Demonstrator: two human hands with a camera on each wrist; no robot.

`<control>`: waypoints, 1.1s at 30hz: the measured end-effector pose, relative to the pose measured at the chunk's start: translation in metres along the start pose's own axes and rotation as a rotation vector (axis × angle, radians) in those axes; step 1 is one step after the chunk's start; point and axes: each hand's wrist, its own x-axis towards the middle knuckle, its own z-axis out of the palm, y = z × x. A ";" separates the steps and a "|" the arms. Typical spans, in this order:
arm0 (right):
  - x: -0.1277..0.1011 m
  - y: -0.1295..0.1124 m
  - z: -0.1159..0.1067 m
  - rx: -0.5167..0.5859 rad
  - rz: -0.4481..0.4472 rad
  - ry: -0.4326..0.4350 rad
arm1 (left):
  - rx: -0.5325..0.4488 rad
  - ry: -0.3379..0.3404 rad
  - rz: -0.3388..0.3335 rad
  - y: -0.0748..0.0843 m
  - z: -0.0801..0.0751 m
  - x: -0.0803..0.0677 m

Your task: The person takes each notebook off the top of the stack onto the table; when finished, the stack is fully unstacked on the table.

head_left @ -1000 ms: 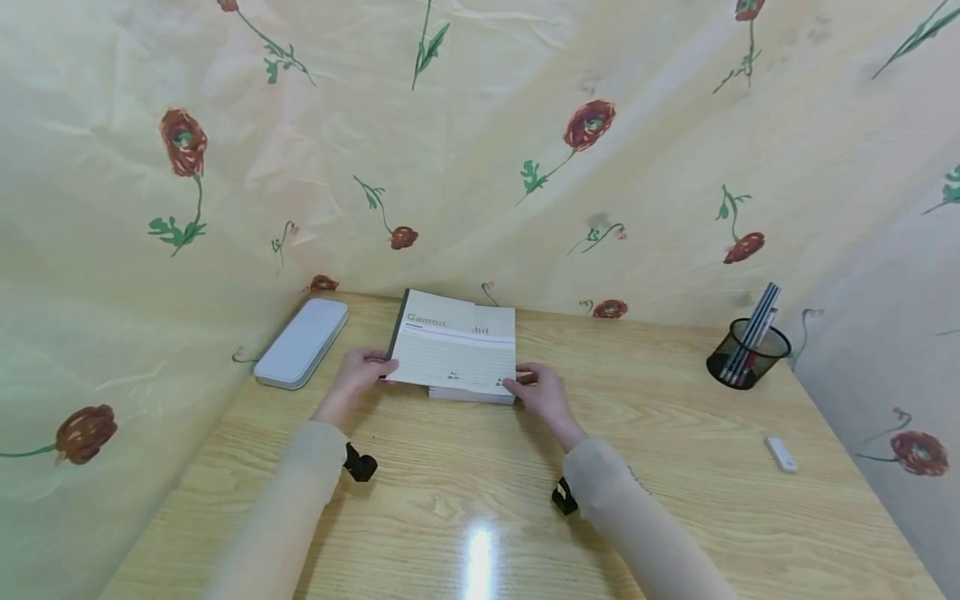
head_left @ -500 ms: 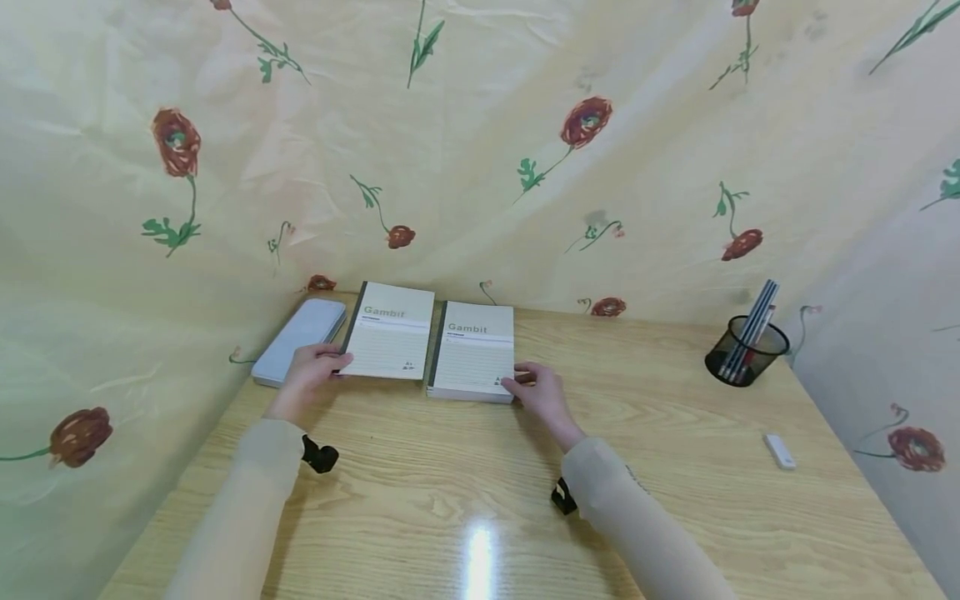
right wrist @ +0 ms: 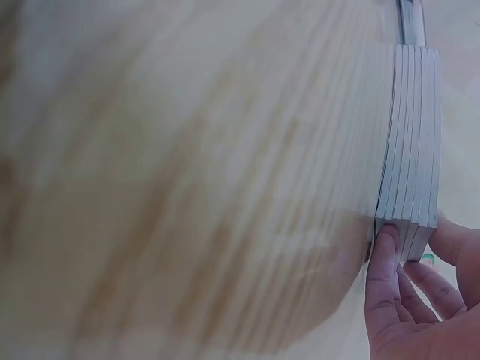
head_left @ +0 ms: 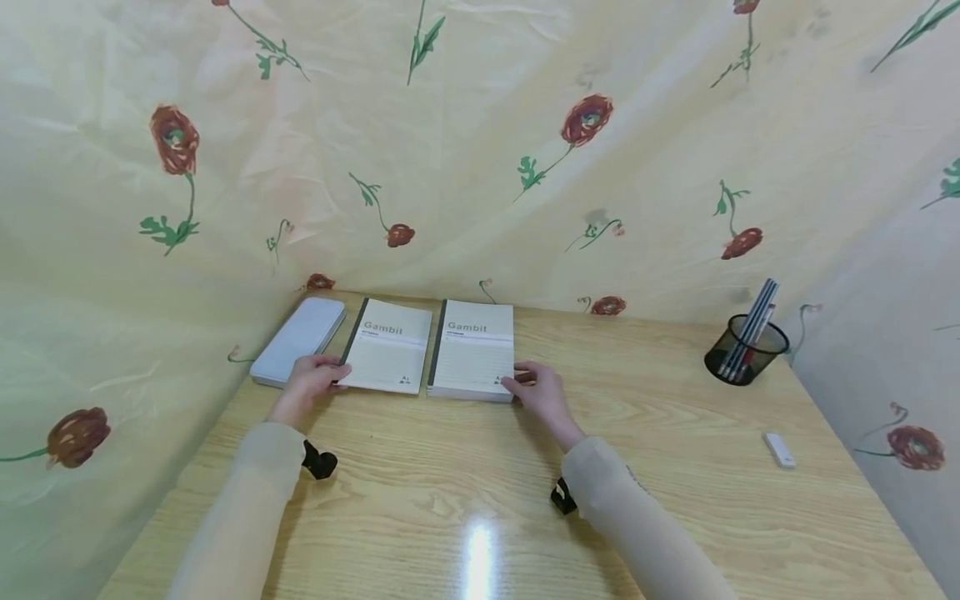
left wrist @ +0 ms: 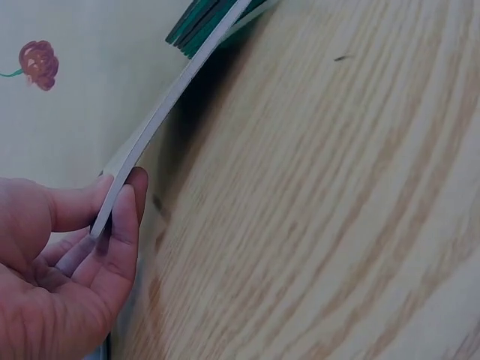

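In the head view my left hand (head_left: 311,382) pinches a thin cream "Gambit" notebook (head_left: 386,350) at its lower left corner, by the dark spine. The left wrist view shows the thumb above and curled fingers below the notebook's edge (left wrist: 154,124), which slants over the table. Just right of it lies a neat stack of matching notebooks (head_left: 474,346). My right hand (head_left: 546,392) grips the stack's lower right corner, thumb on top. Seen from the right wrist, several notebook edges (right wrist: 411,135) line up, with fingers against the corner.
A white, rounded flat case (head_left: 302,337) lies left of the notebooks, close by my left hand. At the right stands a black mesh pen cup (head_left: 738,367) holding several pencils. A small white eraser (head_left: 780,451) lies nearer on the wooden table (head_left: 420,500). Flowered cloth hangs behind.
My left hand has drawn the top notebook leftward off the stack, and its far edge has since come down close to the table. The right hand has stayed at the stack's corner.
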 end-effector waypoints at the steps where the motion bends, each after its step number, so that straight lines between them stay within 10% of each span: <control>1: 0.000 0.000 0.000 -0.002 -0.002 -0.001 | 0.004 0.002 -0.003 0.000 0.001 0.000; 19: 0.000 0.000 0.001 0.016 -0.001 0.003 | 0.095 0.081 0.054 -0.010 0.003 0.001; 33: -0.002 0.002 0.002 0.033 -0.014 0.011 | 0.537 0.248 0.175 -0.002 0.014 -0.011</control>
